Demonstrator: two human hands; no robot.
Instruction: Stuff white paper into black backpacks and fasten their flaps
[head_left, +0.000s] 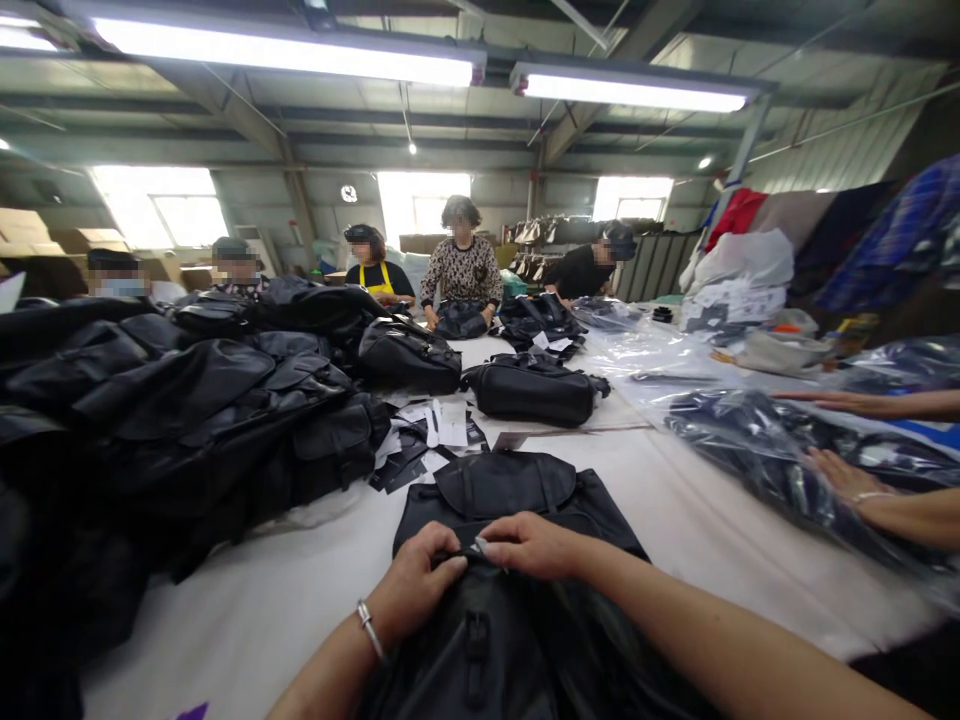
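Left hand (418, 582) pinches a smooth black bag (514, 620), right hand (536, 545) a pale, perhaps papery, bit (478, 545).

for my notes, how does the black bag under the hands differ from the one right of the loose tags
The near bag has the left hand and right hand on it; the other bag lies untouched. The near bag shows a flap and buckle; the other turns a smooth, rounded side this way. Both are black and on the pale table.

Stretches ahead as a wide white table (697, 520); bears heaped black leathery bags (187, 400) at nine o'clock, white rectangular tags (451, 424) at eleven, a flap-topped black backpack (506, 485) at six.
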